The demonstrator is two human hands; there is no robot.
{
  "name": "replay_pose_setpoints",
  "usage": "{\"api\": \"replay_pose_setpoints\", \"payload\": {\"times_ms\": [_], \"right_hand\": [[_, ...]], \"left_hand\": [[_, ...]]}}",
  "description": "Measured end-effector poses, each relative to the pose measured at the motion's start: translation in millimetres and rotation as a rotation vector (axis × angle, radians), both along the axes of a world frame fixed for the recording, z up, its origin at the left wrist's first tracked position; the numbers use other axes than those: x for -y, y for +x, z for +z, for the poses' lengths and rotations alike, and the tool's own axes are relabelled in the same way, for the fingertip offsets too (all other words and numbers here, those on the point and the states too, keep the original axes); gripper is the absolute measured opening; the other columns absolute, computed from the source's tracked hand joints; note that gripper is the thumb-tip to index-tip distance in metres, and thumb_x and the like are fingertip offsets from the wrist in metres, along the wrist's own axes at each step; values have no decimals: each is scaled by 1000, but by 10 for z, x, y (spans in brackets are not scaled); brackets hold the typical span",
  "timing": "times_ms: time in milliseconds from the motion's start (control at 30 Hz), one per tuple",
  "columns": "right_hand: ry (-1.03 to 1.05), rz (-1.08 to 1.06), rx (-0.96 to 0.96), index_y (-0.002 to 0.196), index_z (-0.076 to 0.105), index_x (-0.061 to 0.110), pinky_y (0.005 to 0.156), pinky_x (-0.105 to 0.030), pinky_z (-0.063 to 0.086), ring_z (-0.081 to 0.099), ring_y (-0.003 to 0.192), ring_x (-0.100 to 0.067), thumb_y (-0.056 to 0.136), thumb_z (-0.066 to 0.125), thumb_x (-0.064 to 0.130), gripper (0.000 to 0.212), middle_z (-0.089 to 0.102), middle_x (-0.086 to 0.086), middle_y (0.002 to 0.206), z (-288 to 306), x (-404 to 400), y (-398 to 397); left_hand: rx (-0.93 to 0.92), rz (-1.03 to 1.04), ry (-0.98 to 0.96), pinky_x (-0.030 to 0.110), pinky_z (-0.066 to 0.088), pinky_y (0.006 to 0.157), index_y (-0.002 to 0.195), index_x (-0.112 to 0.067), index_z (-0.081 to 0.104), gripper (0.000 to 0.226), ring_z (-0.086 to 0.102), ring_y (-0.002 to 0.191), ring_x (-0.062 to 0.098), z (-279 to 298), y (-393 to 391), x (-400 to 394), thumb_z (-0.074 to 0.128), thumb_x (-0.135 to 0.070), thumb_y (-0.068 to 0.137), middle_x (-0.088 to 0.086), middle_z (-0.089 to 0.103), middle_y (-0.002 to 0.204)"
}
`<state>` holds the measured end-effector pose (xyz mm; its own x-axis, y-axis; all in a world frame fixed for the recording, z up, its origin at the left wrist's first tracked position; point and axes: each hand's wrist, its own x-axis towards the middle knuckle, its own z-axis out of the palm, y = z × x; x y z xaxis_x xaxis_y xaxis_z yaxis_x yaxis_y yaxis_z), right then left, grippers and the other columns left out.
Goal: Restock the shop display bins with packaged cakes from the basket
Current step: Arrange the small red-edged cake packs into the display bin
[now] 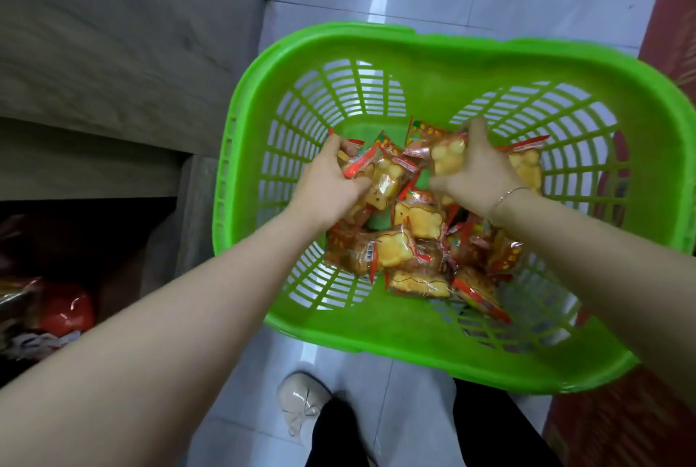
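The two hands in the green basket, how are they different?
The left hand is curled around a bunch of packaged cakes, while the right hand is spread flatter, pressing on one cake packet. The right wrist wears a thin bracelet; the left wrist is bare. The left hand works at the basket's left side, the right hand nearer the middle. Both reach down into the green basket and touch cakes.

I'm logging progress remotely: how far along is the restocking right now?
Done: cannot tell, since no display bin shows clearly. In hand: the left hand and right hand are both down in the green basket, closing on packaged cakes. Left: a loose layer of cakes covers the basket bottom, and every one has yet to leave it.
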<state>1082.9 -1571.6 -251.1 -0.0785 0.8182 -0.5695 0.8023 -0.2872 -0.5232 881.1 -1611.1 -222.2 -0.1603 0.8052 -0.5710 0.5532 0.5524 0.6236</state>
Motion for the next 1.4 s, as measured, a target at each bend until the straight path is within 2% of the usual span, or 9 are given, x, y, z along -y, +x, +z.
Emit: {"api": "replay_pose_setpoints", "payload": {"times_ms": [133,267,400,500,733,900,1033,1200,1400], "right_hand": [[-389,389,250,135,28,12,72,-33,45,53,95,-30,67,74,45,89,53,-8,103,-24,191,-27],[-302,581,313,137,38,16,101,-42,37,31,129,-33,65,76,48,88,26,-14,139,-102,369,-143],[-420,390,187,144,33,27,105,-38,35,25,138,-33,66,81,27,92,-2,-9,156,-160,388,-221],[-510,218,96,142,38,27,102,-37,38,32,135,-31,62,84,20,93,12,-6,152,-166,341,-244],[-348,65,50,131,48,23,82,-29,44,53,100,-29,63,83,17,77,22,-11,139,-28,490,-360],[-333,-278,-67,129,43,27,69,-26,44,52,95,-27,61,78,7,79,38,-12,129,336,500,-283],[-340,-635,-250,130,43,15,58,-23,43,53,79,-19,61,76,2,78,56,-8,104,960,406,-221],[-621,-973,-763,81,61,11,40,-21,46,53,41,-18,75,53,11,10,57,-7,62,2098,229,-284],[-532,-1072,-1140,66,54,19,53,-20,43,53,47,-14,81,48,18,17,57,4,53,3651,87,-576]], "left_hand": [[-82,-475,-467,28,47,65,96,-9,66,33,60,80,21,45,-5,-68,74,-32,73,5,64,93],[-204,-805,-595,29,50,76,109,-14,65,53,59,92,24,-64,174,14,77,-45,67,4,63,104],[-253,-944,-602,35,52,84,118,-15,58,60,58,98,27,-169,307,73,78,-39,67,5,61,113],[-248,-920,-643,40,51,90,131,-12,47,76,58,105,30,-195,301,113,79,-35,67,8,59,123],[-456,-1066,-530,38,36,79,73,-17,50,35,52,92,28,-124,283,253,72,-44,73,5,56,94],[-588,-1092,-430,44,35,103,116,-14,58,32,54,117,29,122,148,336,59,-22,86,11,54,124],[-513,-958,-201,42,22,111,117,-19,58,30,55,118,24,521,-79,376,58,-28,88,4,62,121],[37,-80,18,18,32,101,111,0,66,41,53,117,27,1534,-189,338,79,-6,73,17,54,125],[648,668,28,34,48,73,90,-14,61,18,59,75,19,3393,-195,303,68,0,81,8,63,85]]}}
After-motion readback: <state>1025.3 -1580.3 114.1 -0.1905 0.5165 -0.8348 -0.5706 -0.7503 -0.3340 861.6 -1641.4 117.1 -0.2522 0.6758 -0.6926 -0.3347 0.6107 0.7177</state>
